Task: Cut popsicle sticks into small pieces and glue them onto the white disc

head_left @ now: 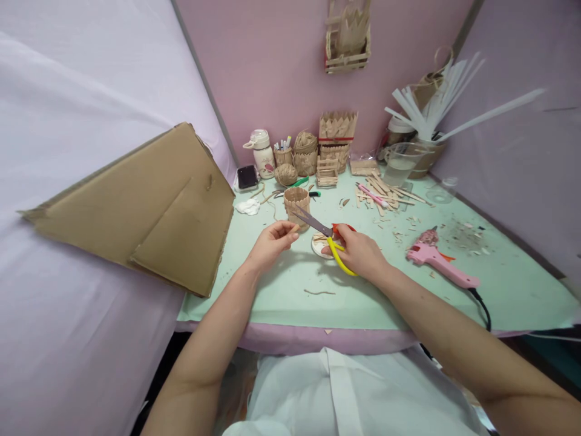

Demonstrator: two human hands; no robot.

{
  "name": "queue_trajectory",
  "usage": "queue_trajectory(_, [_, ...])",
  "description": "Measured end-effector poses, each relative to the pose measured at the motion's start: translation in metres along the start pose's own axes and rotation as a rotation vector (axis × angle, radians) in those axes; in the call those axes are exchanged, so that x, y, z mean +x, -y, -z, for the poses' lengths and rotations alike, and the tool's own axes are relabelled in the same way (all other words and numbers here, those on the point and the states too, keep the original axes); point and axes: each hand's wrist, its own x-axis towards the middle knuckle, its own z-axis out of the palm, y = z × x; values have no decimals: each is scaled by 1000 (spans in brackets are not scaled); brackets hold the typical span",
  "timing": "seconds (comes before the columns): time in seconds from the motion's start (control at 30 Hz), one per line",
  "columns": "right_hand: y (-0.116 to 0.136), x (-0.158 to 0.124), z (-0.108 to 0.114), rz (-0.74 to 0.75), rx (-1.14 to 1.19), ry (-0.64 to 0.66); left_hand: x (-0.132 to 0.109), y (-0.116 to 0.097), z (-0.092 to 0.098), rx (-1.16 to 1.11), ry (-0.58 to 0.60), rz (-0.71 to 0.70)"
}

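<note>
My left hand (278, 237) pinches a small piece of wooden stick (295, 229) between thumb and fingertips. In my right hand (358, 251) are scissors (336, 253) with red and yellow handles; their blades are parted and point left, toward the left hand. Just behind the blades stands a round cup covered in wooden sticks (296, 198), its lower part partly hidden by the blades and the left fingers. A small white dish (319, 247) holding stick pieces sits beneath the scissors, partly covered. A short piece of twine (319, 293) lies on the green tabletop (281, 303) nearer to me.
Cardboard (177, 206) leans at the left. A pink glue gun (442, 263) with a black cord lies right. Loose sticks (385, 194), a pink craft knife (372, 195), a water cup (402, 163), twine balls (285, 174) and a bottle (263, 154) are farther back.
</note>
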Motion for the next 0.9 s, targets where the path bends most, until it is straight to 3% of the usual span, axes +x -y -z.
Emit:
queue_trajectory(0.17, [0, 0, -1, 0, 10, -4, -1, 1, 0, 84, -28, -37])
queue_trajectory(0.33, [1, 0, -3, 9, 50, -14, 0, -1, 2, 302, -125, -217])
queue_trajectory(0.43, [1, 0, -5, 7, 68, -18, 3, 3, 4, 278, -147, -263])
queue_trajectory(0.6, [4, 0, -3, -2, 64, -2, 7, 9, 4, 89, -183, -198])
queue_trajectory(0.9, [23, 1, 7, 10, -18, 53, 3, 4, 2, 38, -150, -123])
